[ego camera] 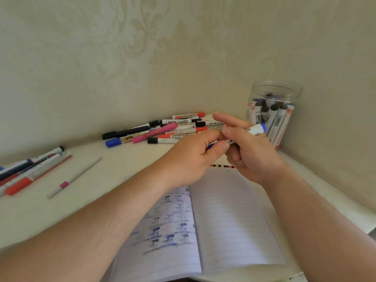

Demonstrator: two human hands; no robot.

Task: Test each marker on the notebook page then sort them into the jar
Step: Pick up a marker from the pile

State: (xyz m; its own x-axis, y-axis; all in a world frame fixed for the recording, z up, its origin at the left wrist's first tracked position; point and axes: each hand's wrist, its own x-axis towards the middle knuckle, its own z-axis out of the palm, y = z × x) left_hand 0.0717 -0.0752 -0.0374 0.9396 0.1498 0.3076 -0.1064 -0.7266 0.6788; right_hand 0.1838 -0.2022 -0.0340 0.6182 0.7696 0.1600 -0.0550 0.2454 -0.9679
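Head view: notebook (pixel 234 216) open nearest, left page full of test strokes, then left hand (pixel 195 157) and right hand (pixel 250 151) fingers clamped on blue marker (pixel 256 129), unsorted pile (pixel 166 129) on surface behind, jar (pixel 272 112) part-filled farthest, so midway.

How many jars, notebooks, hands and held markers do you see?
jar: 1
notebook: 1
hands: 2, the left hand and the right hand
held marker: 1
Total: 5
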